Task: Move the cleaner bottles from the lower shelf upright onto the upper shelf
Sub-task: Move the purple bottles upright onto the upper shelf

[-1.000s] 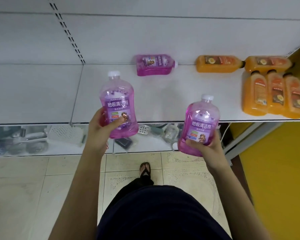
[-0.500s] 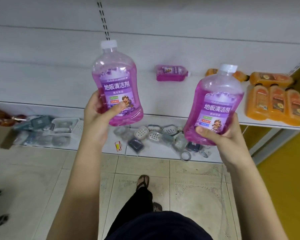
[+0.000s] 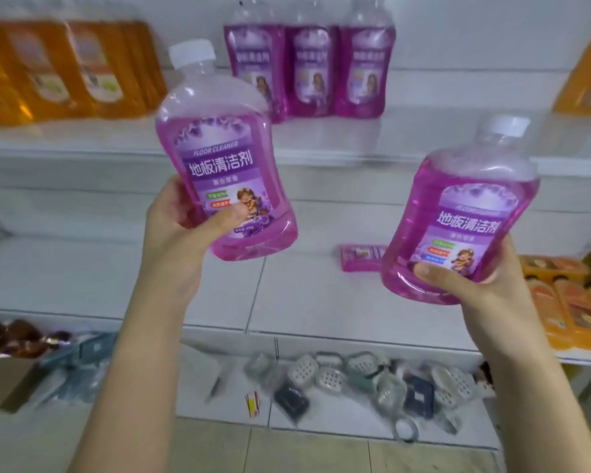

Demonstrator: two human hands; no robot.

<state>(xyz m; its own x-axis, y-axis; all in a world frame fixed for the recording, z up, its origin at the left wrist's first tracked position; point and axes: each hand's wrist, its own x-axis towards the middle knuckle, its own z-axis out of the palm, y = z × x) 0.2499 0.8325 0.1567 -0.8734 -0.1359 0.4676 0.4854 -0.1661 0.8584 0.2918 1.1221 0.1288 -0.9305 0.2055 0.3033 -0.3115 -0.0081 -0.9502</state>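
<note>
White shop shelving fills my view. Thumb and fingers of my left hand [image 3: 178,230] curl round the lower body of a purple cleaner bottle [image 3: 224,158], held upright before the upper shelf [image 3: 99,136]. My right hand [image 3: 488,285] grips a second purple bottle [image 3: 458,213], slightly tilted, over the lower shelf [image 3: 304,302], where a lying bottle [image 3: 360,257] rests. Three standing bottles [image 3: 307,66] line the upper shelf.

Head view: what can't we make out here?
Head view only.
Three purple bottles on the upper shelf: caps cut off by the top edge.
Lying purple bottle on the lower shelf: one end hidden behind the right-held bottle.
Left hand: fingers hidden behind the left-held bottle.
Orange bottles upper left: motion-blurred, count unclear.
Orange bottle far right: cut off by the right edge.
Small items below: blurred, too small to identify.
</note>
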